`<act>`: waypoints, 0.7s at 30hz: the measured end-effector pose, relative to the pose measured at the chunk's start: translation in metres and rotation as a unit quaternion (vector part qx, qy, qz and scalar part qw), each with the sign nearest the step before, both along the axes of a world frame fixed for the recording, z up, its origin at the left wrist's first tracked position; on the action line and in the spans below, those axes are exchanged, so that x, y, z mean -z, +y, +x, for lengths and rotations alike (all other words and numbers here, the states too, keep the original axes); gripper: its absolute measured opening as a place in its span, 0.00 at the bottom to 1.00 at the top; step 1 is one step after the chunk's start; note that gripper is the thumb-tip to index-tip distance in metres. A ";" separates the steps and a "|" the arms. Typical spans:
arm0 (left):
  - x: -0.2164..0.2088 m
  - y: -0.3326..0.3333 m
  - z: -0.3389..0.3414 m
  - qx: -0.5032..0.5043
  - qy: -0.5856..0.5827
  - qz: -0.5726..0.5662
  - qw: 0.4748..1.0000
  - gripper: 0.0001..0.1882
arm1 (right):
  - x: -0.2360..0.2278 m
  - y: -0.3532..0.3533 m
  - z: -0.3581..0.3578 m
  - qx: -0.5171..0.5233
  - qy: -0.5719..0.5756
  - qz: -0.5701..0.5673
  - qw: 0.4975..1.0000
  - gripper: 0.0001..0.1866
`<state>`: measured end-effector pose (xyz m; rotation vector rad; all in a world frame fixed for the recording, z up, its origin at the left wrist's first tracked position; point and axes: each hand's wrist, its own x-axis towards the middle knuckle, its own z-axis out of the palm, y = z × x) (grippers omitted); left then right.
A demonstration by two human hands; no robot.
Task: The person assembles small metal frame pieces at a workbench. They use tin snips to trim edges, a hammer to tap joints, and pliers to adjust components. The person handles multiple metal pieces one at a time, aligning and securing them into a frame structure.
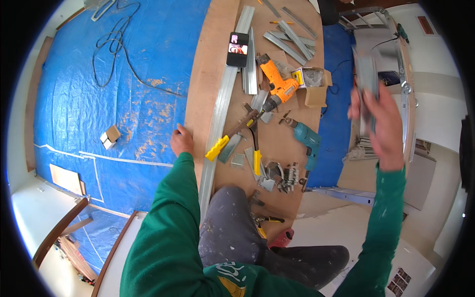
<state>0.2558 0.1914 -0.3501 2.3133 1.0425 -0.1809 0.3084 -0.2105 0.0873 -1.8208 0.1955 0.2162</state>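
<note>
My right hand [381,118] is raised at the right, its fingers wrapped round a short grey metal channel piece [367,74], which is blurred by motion. My left hand [182,141] is closed at the left edge of the wooden board [202,74]; what its curled fingers hold, if anything, is hidden. A long metal channel [221,106] runs along the board beside it, with a phone [238,49] lying on its far part. Nearer the middle are a hammer [232,134] with a yellow grip, an orange cordless drill [278,81] and a teal corded drill [308,142].
Several cut metal strips [292,39] lie at the board's far end. An opened cardboard box [314,84] stands by the orange drill, and metal clips [289,177] are heaped nearer me. Blue sheeting [148,54] covers the floor, with a dark cable [116,47] and small box [110,136].
</note>
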 end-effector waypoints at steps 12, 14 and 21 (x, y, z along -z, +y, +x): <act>0.000 -0.002 -0.006 0.009 -0.020 -0.009 1.000 0.37 | 0.075 -0.083 -0.349 0.211 0.308 0.090 0.923 0.08; -0.017 -0.009 0.001 0.000 -0.020 -0.016 1.000 0.36 | 0.075 -0.081 -0.365 0.211 0.334 0.060 0.917 0.08; 0.008 0.004 -0.011 0.010 -0.041 0.015 0.999 0.35 | 0.038 -0.069 -0.400 0.194 0.354 0.039 0.914 0.12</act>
